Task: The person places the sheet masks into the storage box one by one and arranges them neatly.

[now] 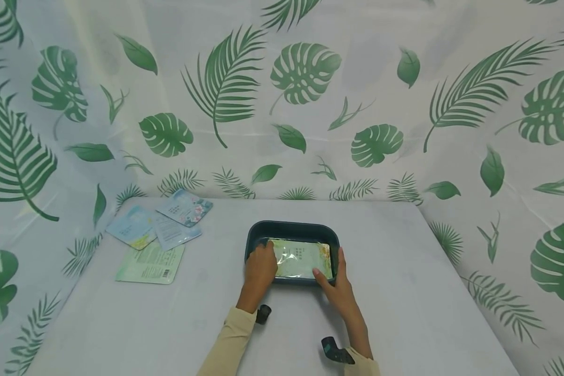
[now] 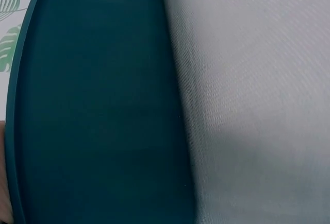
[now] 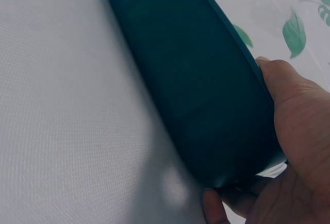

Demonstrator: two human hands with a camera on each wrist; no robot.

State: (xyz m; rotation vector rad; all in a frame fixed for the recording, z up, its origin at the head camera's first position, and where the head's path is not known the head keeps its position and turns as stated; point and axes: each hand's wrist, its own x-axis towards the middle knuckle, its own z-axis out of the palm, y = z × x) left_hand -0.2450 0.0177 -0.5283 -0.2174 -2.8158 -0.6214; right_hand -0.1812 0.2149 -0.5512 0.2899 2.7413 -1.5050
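Note:
A dark teal tray [image 1: 291, 226] with rounded corners sits on the white table. Inside it lies a shiny pale green packet [image 1: 305, 259], like a face mask sachet, with yellow flowers at its right end. My left hand [image 1: 261, 265] reaches over the tray's front left, its curled fingers at the packet's left end; the fingertips are hidden. At the tray's right end, my right hand [image 1: 339, 288] grips the rim, thumb over the front edge onto the packet. The right wrist view shows that hand [image 3: 304, 126] around the tray's corner, a fingertip low against its outside.
Several similar packets overlap at the table's left: a light blue one [image 1: 133, 228], a floral one [image 1: 186, 207], a pale one [image 1: 171, 230] and a green one [image 1: 148, 265]. A leaf-printed curtain [image 1: 357, 68] hangs behind the table's back edge.

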